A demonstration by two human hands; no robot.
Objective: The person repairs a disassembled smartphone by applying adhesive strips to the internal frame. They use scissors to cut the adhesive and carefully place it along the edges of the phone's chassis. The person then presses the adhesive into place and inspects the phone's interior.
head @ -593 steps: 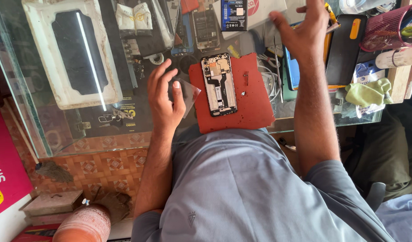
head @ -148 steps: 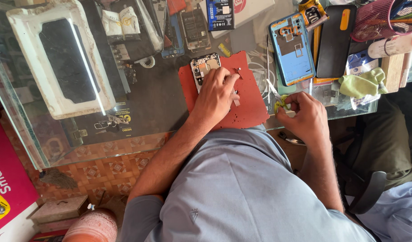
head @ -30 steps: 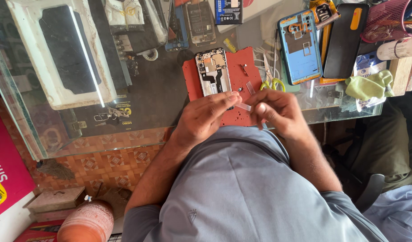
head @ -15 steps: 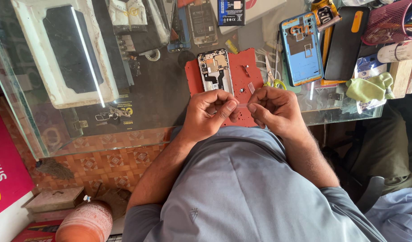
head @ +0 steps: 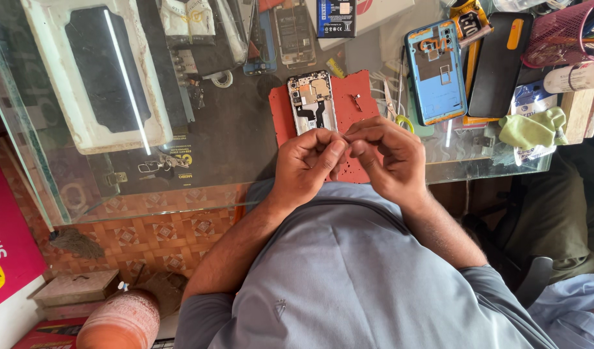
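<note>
Hands have drawn together since a moment ago, left hand (head: 306, 161) and right hand (head: 384, 155) meeting fingertip to fingertip, each grip nearly closed on something too small to identify, just below the opened phone (head: 313, 101) on the red mat (head: 355, 113).
</note>
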